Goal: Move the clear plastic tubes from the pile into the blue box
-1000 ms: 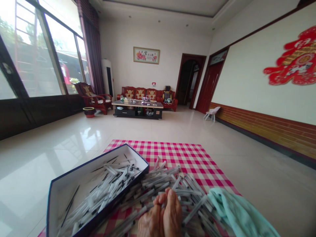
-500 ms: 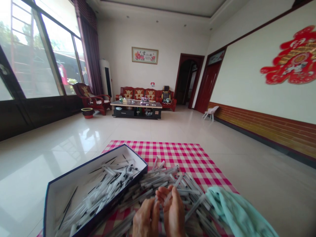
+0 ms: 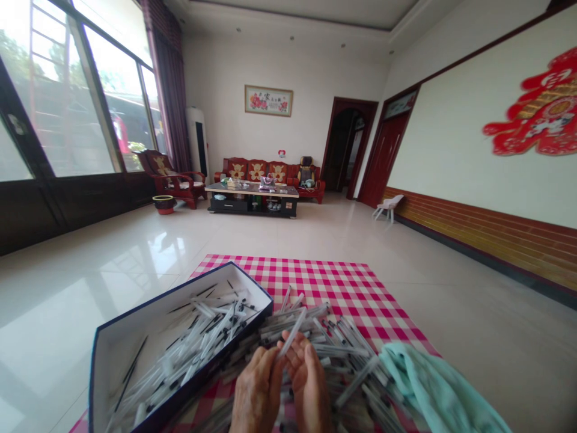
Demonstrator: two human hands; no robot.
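The left hand [image 3: 256,391] and right hand [image 3: 309,388] meet; their fingers [image 3: 295,355] clench a clear plastic pen [image 3: 293,332].

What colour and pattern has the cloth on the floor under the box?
The cloth has a pink and white check pattern; it shows best in the head view.

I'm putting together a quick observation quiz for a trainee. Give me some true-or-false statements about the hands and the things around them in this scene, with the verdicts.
1. The left hand and right hand are together above a heap of clear tubes with black ends, with one tube rising between them. True.
2. The white box with dark edges is empty. False: it holds many similar tubes.
3. The mint-green towel lies right of the hands, on the pink-and-white checked cloth. True.
4. The right hand is gripping the box's rim. False: it is at the tube, apart from the box.
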